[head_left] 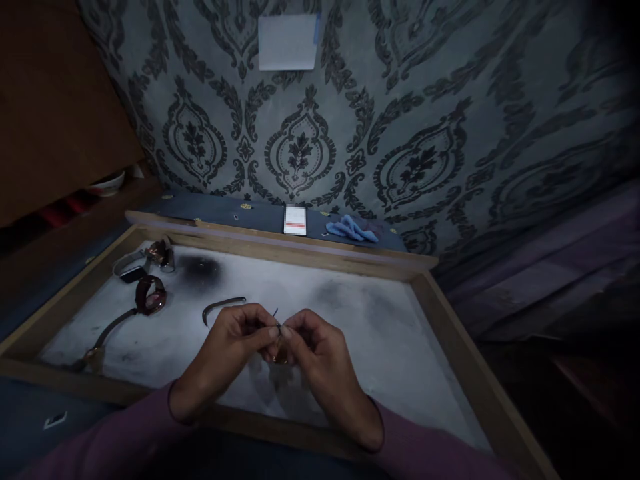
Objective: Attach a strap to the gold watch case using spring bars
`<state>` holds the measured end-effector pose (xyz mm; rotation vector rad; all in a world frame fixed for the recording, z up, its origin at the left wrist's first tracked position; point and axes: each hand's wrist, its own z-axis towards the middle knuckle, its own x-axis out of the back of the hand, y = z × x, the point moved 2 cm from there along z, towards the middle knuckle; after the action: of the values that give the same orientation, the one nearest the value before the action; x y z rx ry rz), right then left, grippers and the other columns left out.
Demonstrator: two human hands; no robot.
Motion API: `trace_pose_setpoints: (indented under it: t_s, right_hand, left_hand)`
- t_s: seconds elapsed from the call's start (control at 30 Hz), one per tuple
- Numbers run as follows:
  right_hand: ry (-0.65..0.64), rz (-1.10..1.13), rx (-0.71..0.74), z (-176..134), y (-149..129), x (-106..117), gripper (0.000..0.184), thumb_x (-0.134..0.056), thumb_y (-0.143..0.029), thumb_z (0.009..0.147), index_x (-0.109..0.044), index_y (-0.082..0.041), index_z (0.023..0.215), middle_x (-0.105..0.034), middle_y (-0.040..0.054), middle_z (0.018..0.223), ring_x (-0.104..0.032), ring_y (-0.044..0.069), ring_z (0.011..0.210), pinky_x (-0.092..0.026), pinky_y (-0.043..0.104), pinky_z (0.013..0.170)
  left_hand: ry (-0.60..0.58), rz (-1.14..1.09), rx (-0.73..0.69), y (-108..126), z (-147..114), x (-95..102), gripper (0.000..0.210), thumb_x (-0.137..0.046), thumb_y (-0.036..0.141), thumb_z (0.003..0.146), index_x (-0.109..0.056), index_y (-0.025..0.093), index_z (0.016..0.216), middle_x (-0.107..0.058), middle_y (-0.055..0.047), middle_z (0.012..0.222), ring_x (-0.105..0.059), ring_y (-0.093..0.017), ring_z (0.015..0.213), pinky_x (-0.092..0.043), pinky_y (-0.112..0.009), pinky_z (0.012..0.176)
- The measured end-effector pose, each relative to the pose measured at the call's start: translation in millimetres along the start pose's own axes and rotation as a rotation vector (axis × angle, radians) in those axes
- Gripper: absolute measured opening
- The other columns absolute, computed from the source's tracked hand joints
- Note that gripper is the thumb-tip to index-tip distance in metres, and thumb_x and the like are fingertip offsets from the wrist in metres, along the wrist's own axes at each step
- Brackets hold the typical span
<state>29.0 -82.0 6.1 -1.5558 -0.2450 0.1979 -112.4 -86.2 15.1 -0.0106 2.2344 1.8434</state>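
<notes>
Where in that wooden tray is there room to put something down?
The right half of the tray is bare, from the hands to the right rim. There is also a free strip along the far rim. The left side is crowded with watches, and a loose strap lies beside the left hand.

Both forearms in mauve sleeves angle inward from bottom edge. Left hand [235, 340] and right hand [313, 347] meet at centre, fingertips touching, fingers curled, thumbs and forefingers pinched tight together. Wrists low, knuckles facing up.
</notes>
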Motion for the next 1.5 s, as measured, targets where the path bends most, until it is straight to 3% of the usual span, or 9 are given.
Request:
trace_pose_setpoints:
  t_s: [0.2, 0.5, 0.97, 1.27, 1.37, 1.5]
  right_hand:
    - [-0.008, -0.171, 0.052, -1.8, -1.3, 0.6, 0.02, -0.054, -0.032, 0.088, -0.058, -0.017, 0.075, -0.058, -0.0003, 0.061, -0.054, 0.013, 0.055, -0.042, 0.024, 0.052]
    - [-0.037, -0.082, -0.007, -0.2, 3.9, -1.8, 0.018, -0.058, -0.032, 0.085, -0.056, -0.018, 0.074, -0.058, -0.001, 0.057, -0.054, 0.012, 0.051, -0.045, 0.023, 0.048]
    - [-0.019, 0.114, -0.037, 3.3, 3.8, -0.5, 0.03, -0.064, -0.045, 0.08, -0.054, -0.018, 0.073, -0.052, -0.0049, 0.052, -0.047, 0.009, 0.045, -0.04, 0.021, 0.044]
    - [-0.036, 0.147, -0.038, 1.7, 4.4, -2.1, 0.028, -0.064, -0.043, 0.082, -0.056, -0.017, 0.076, -0.053, -0.005, 0.053, -0.047, 0.008, 0.046, -0.041, 0.021, 0.046]
    - [-0.029, 0.047, 0.016, 2.7, 0.7, 4.1, 0.026, -0.055, -0.042, 0.089, -0.058, -0.017, 0.083, -0.056, -0.003, 0.057, -0.051, 0.011, 0.05, -0.042, 0.023, 0.049]
    - [-0.048, -0.462, 0.21, 4.4, -2.7, 14.0, 0.006, -0.056, -0.024, 0.088, -0.06, -0.019, 0.087, -0.062, 0.0031, 0.079, -0.057, 0.016, 0.068, -0.044, 0.027, 0.059]
  left_hand:
    - [-0.043, 0.124, -0.008, 2.0, 1.9, 6.2, 0.016, -0.068, 0.028, 0.073, -0.061, 0.014, 0.067, -0.059, 0.001, 0.057, -0.052, -0.01, 0.05, -0.042, -0.022, 0.05]
    - [-0.034, 0.317, -0.033, 8.2, -0.4, 6.0, 0.011, -0.064, 0.024, 0.073, -0.06, 0.015, 0.067, -0.056, 0.002, 0.055, -0.051, -0.011, 0.051, -0.038, -0.022, 0.05]
    - [0.055, -0.011, 0.025, -2.6, 1.2, -0.9, 0.021, -0.077, 0.031, 0.065, -0.063, 0.014, 0.066, -0.062, 0.001, 0.053, -0.057, -0.012, 0.051, -0.046, -0.023, 0.052]
    - [0.052, -0.035, -0.009, -3.0, -0.7, -0.6, 0.01, -0.069, 0.022, 0.067, -0.063, 0.014, 0.066, -0.054, 0.004, 0.05, -0.046, -0.007, 0.046, -0.035, -0.02, 0.049]
    - [0.032, -0.075, 0.058, -0.7, 0.9, 3.6, 0.011, -0.07, 0.021, 0.064, -0.063, 0.013, 0.066, -0.053, 0.004, 0.05, -0.044, -0.007, 0.045, -0.033, -0.02, 0.048]
    - [-0.002, -0.094, 0.168, 2.9, 5.8, 15.6, 0.013, -0.072, 0.021, 0.061, -0.063, 0.013, 0.065, -0.054, 0.004, 0.05, -0.045, -0.006, 0.044, -0.033, -0.02, 0.048]
